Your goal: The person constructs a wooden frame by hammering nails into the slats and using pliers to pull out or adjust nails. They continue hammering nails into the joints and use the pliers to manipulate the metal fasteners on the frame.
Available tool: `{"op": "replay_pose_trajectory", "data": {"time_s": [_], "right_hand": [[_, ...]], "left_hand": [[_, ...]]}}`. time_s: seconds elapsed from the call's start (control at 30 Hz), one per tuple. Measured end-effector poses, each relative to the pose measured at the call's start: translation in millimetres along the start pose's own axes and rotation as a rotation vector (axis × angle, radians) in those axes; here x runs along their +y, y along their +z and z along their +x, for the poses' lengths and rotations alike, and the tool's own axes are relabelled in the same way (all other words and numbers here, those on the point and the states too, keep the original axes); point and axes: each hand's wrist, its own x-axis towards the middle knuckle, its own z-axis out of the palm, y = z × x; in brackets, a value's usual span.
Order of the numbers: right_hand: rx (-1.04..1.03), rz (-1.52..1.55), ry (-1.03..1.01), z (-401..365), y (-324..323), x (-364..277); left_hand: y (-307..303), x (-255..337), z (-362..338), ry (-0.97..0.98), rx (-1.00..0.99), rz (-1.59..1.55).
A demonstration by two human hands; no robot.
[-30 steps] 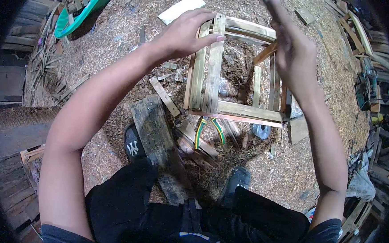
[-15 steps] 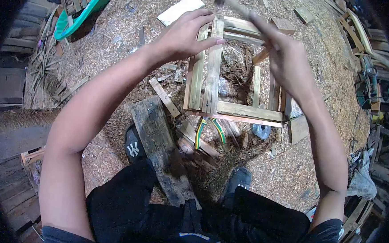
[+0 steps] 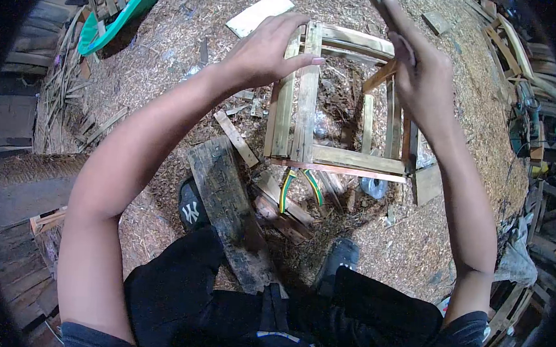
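A wooden frame of nailed slats stands on the ground in front of me. My left hand grips its upper left corner, fingers over the far end and thumb across a pale slat. Above the frame's right side, my right hand is raised and closed around a hammer, its index finger stretched along the handle. The hammer's head is outside the view. Pliers with green and yellow handles lie just below the frame's near edge.
A weathered plank slants between my feet. Wood offcuts, a pale board and a clear roll lie on the sawdust-covered ground. A green plastic piece is at the upper left. Stacked wood lines both sides.
My right hand has risen up and to the right, carrying the hammer's head out of view. My left hand and the wooden frame have stayed nearly still.
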Motion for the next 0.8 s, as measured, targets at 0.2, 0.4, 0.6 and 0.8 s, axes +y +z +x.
{"op": "replay_pose_trajectory", "data": {"time_s": [0.2, 0.4, 0.6, 0.8], "right_hand": [[-0.176, 0.026, 0.019, 9, -4, 7], [-0.221, -0.062, -0.099, 2, 5, -13], [-0.040, 0.088, -0.020, 1, -4, 2], [-0.289, -0.007, 0.142, -18, 4, 1]], "left_hand": [[-1, -1, 1, 0.015, -0.013, 0.002], [-4, 1, 2, 0.046, 0.005, 0.043], [-4, 2, 2, 0.028, -0.022, -0.007], [-7, 4, 1, 0.055, -0.009, 0.048]]}}
